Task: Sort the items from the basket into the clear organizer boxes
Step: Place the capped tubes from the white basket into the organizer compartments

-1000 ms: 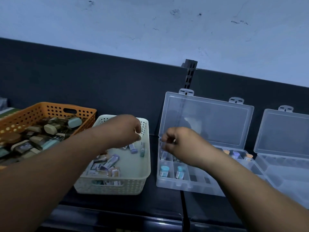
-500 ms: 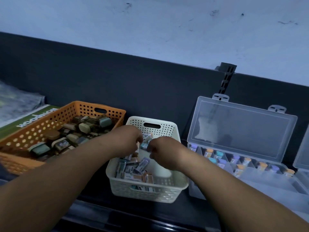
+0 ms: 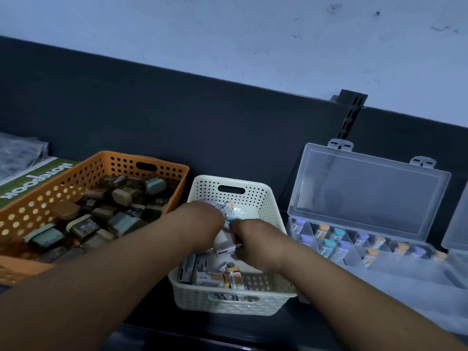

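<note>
- Left hand [image 3: 200, 224] pinches a small packet [image 3: 225, 206] over the white basket [image 3: 228, 304].
- Right hand [image 3: 255, 241] curls down among the basket's items [image 3: 215, 274]; I cannot tell whether it grips anything.
- Open clear box [image 3: 367, 198] just right of the basket holds vials [image 3: 339, 234].
- Orange basket [image 3: 141, 162] stands left.

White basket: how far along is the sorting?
Done: capped vials sit in the rear slots of the clear box. In hand: the left hand holds small packets over the white basket; the right hand reaches in beside it, grip hidden. Left: a pile of packets in the basket, and the box's front slots look empty.
</note>
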### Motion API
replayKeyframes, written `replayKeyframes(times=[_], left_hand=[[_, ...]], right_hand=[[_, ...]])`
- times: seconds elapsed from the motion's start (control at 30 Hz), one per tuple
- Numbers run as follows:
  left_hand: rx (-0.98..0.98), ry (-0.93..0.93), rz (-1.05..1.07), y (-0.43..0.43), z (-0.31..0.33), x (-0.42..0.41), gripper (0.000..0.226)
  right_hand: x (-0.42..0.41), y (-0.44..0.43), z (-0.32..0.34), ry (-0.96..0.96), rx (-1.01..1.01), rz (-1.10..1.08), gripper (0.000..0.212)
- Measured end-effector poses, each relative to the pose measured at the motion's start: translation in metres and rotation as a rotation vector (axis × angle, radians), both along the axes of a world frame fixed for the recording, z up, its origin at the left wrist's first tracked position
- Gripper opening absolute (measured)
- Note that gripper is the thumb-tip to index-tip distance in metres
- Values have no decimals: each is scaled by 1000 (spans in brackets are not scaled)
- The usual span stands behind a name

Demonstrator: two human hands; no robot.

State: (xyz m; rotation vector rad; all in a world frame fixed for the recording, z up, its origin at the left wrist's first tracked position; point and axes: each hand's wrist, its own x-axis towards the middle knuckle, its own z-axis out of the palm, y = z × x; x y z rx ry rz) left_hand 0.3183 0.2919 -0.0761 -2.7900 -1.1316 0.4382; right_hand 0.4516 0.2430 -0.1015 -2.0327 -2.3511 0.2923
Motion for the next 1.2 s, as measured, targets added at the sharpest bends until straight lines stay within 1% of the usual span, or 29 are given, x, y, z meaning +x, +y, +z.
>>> replayKeyframes(times=[0.07,0.2,0.27,0.33,0.4,0.47,0.5,0.57,0.7,0.8,0.9,1.03,1.2], left_hand=[[14,-37,-11,1,2,-1,20],[-27,-269,16,12,4,-7,22],[-124,-467,73,17,6,-7,22],[-222,-693,141,19,11,-3,23],[-350,-896,200,17,15,3,22],[-529,-1041,259,14,19,9,21],[-603,-1073,281,12,21,12,21],[-683,-1091,295,9,25,17,19],[-708,-1165,265,4,27,30,16],[-727,-1243,243,-2,31,43,13],[-751,-1287,217,-9,37,58,9],[-725,-1308,194,-21,47,83,8],[-644,-1253,171,-34,54,115,12]], right_hand=[[5,-5,7,118,87,-52,18],[17,-14,19,424,207,-162,19],[24,-19,22,630,213,-204,21],[32,-23,25,790,212,-242,18],[39,-25,24,860,240,-273,17],[47,-26,24,886,272,-290,14],[51,-27,24,911,281,-298,12],[58,-28,26,948,289,-319,10],[73,-36,32,994,295,-303,5],[86,-43,37,1064,306,-325,10],[102,-52,45,1106,306,-331,9],[128,-67,59,1179,318,-336,8],[157,-85,66,1141,367,-360,10]])
